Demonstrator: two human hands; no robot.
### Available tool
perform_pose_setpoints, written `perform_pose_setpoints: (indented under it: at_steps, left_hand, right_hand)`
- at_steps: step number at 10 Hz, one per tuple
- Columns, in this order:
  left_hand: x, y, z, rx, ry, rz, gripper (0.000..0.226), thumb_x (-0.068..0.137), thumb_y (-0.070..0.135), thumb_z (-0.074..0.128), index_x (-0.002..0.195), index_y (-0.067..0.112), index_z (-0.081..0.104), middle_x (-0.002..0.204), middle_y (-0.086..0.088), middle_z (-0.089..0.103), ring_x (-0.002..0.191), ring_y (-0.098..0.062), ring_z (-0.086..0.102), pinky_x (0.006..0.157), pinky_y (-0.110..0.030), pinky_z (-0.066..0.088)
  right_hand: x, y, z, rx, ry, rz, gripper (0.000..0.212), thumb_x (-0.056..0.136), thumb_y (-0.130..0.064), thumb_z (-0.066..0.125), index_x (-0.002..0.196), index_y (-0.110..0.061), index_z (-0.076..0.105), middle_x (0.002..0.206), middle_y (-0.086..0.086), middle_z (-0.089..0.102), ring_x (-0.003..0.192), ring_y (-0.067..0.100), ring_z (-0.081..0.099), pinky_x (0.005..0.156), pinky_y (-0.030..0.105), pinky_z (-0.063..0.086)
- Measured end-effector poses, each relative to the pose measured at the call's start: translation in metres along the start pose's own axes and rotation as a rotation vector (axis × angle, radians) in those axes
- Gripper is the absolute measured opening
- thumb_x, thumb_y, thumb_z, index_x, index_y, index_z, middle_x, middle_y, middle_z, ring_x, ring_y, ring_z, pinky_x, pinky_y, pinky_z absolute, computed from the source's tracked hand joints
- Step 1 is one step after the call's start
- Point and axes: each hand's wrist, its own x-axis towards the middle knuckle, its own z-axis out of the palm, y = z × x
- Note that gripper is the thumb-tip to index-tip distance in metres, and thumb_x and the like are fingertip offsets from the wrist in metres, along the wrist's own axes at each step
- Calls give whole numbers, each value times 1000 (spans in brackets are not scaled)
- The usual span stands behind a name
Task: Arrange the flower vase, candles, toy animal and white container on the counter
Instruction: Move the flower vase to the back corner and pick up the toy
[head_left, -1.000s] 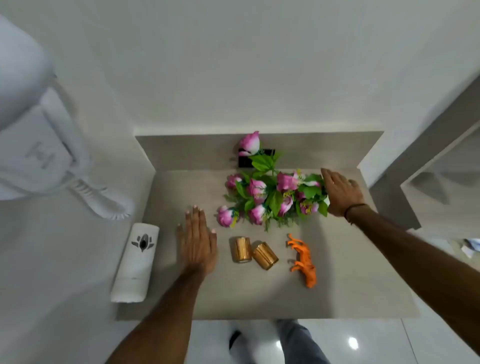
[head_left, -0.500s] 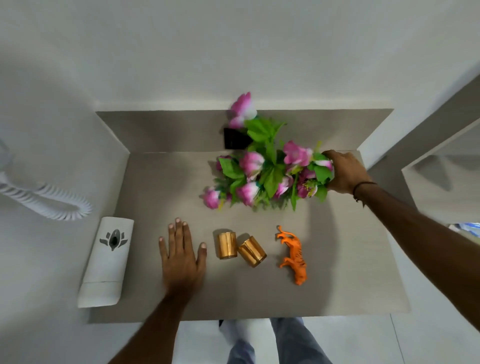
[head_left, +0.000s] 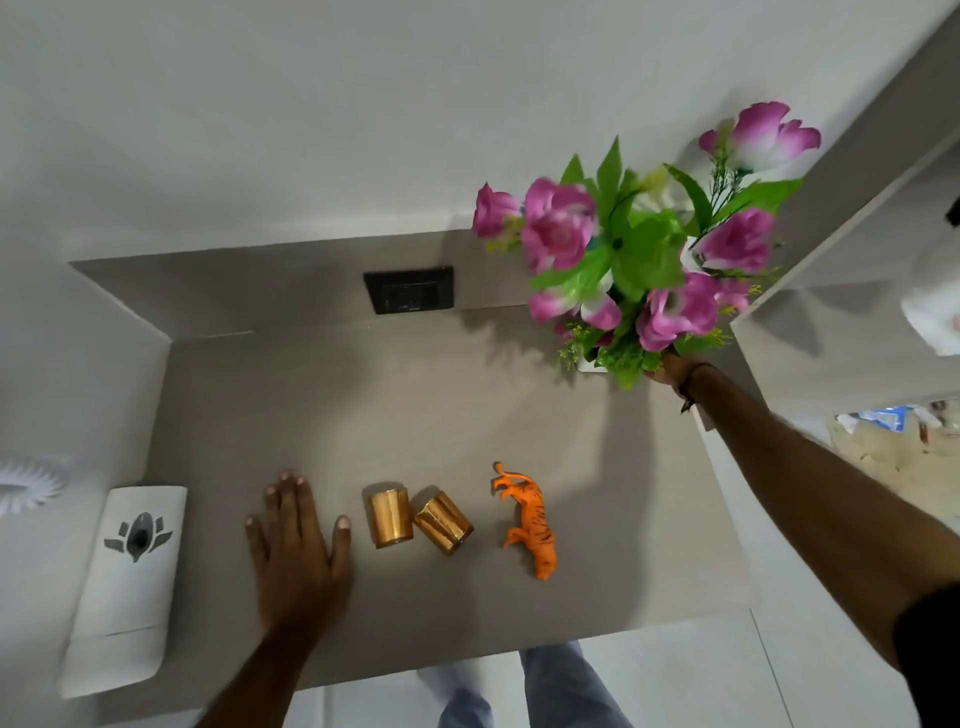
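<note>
Right hand (head_left: 672, 370) grips the flower vase (head_left: 644, 254) at two o'clock on the grey surface (head_left: 363, 395). Left hand (head_left: 296, 545) lies flat and open at seven, beside two candles (head_left: 415, 517). The toy animal (head_left: 530, 517) lies right of them, the white container (head_left: 124, 582) at eight.

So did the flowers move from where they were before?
Yes. The flower vase was lying in front of the black wall socket; now the right hand holds it upright, off to the socket's right near the counter's back corner.
</note>
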Motion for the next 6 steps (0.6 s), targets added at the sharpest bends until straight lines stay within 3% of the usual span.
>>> perform_pose_setpoints:
  at_steps: [1, 2, 3, 4, 5, 6]
  left_hand:
    - [0, 2, -1, 1, 12, 14, 81, 102, 54, 24, 168, 8, 15, 178, -14, 15, 166, -33, 11, 134, -59, 10]
    - [-2, 3, -2, 26, 8, 22, 82, 102, 56, 19, 168, 7, 11, 179, -14, 11, 167, -33, 9, 134, -60, 11]
    - [-4, 6, -8, 30, -19, 25, 84, 102, 58, 15, 168, 7, 8, 179, -14, 6, 166, -33, 6, 134, -60, 9]
    - [-5, 9, -17, -24, -39, 19, 88, 99, 59, 15, 167, 4, 17, 178, -16, 12, 166, -36, 11, 134, -58, 6]
    - [-3, 13, -29, -102, -20, -22, 82, 97, 53, 32, 160, 1, 36, 173, -20, 29, 162, -39, 25, 132, -56, 12]
    - [-1, 24, -45, -244, 42, -49, 56, 97, 46, 47, 128, 5, 68, 141, -20, 63, 136, -41, 57, 115, -53, 43]
  right_hand:
    - [-13, -5, -10, 4, -102, 146, 14, 94, -8, 63, 104, -1, 56, 122, 17, 46, 131, 37, 46, 104, 38, 36]
    - [-32, -2, 1, 184, -2, 119, 71, 82, 0, 74, 144, -1, 39, 140, 23, 53, 113, 29, 56, 101, 40, 46]
    - [-80, 4, 29, 237, 99, 70, 80, 75, -7, 81, 144, -6, 40, 128, 14, 60, 105, 25, 59, 103, 43, 50]
    - [-136, -2, 62, 99, 324, -87, 66, 73, -25, 82, 130, -5, 53, 118, 12, 66, 107, 31, 64, 93, 38, 51]
    - [-190, -33, 103, 70, 285, -314, 47, 73, -29, 80, 112, -10, 63, 97, 7, 70, 90, 26, 67, 80, 33, 50]
    - [-217, -74, 138, -115, -35, -402, 46, 72, -44, 73, 108, -16, 67, 99, 5, 73, 94, 25, 69, 77, 31, 51]
